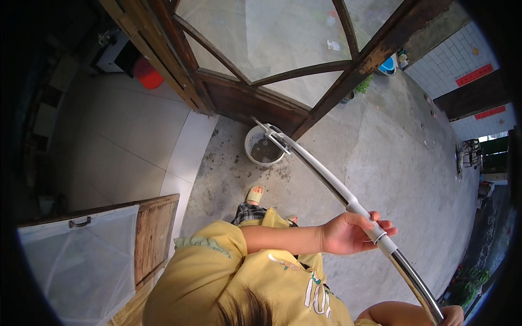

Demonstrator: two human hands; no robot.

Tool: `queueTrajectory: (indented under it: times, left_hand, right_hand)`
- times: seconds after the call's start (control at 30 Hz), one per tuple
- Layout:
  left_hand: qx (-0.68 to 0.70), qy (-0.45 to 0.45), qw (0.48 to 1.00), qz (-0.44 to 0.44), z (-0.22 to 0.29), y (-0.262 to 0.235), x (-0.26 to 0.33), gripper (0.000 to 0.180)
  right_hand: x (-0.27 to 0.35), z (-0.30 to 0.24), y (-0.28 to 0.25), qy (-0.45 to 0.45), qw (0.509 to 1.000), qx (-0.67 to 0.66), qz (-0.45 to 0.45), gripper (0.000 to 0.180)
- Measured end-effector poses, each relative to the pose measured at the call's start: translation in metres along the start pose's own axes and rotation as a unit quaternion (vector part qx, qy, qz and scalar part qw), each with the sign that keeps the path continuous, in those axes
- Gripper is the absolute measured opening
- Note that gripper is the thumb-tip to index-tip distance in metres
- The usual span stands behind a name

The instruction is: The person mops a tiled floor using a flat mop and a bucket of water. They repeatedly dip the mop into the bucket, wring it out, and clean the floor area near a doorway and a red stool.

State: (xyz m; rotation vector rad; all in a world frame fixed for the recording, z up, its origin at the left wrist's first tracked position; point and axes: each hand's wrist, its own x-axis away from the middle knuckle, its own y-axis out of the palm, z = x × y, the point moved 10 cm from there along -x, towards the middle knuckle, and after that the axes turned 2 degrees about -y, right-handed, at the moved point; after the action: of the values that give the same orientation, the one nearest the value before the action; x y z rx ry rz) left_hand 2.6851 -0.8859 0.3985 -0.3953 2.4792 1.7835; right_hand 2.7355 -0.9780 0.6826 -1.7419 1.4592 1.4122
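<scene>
A mop (326, 176) with a white and silver pole runs slantwise from the lower right up to a bucket (248, 149). My left hand (356, 232) is closed around the white middle part of the pole, thumb on top. At the lower right edge, my right hand (452, 315) grips the shiny upper end; the picture's edge cuts part of it off. The mop's metal and white head frame lies over the bucket's rim. Dark, dirty water shows inside the round white bucket. Whether the mop's lower end dips into the water, I cannot tell.
A wooden door with glass panes (244, 92) stands right behind the bucket. At the lower left is another door panel (155, 233). Wet spots mark the concrete floor (402, 163) near my sandaled foot (254, 194). A red bucket (148, 73) and a blue basin (387, 65) stand farther off.
</scene>
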Motion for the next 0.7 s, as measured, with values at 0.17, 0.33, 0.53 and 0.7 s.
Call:
queueTrajectory:
  times: [0.17, 0.33, 0.53, 0.7]
  left_hand:
    - [-0.007, 0.016, 0.999, -0.047, 0.015, 0.000, 0.003, 0.018]
    - [0.000, 0.085, 0.993, -0.078, 0.057, -0.036, 0.010, 0.024]
    - [0.055, 0.064, 0.996, 0.015, 0.048, -0.071, 0.016, 0.013]
    - [0.069, 0.032, 0.997, -0.013, 0.020, -0.057, 0.023, 0.011]
  right_hand:
    - [0.003, 0.015, 0.005, 0.014, 0.998, -0.029, -0.052, 0.034]
    - [0.021, 0.064, -0.002, 0.085, 0.982, -0.102, -0.134, 0.033]
    - [0.028, 0.065, -0.015, 0.124, 0.983, -0.085, -0.107, 0.030]
    - [0.015, 0.052, 0.023, 0.032, 0.984, -0.092, -0.149, 0.033]
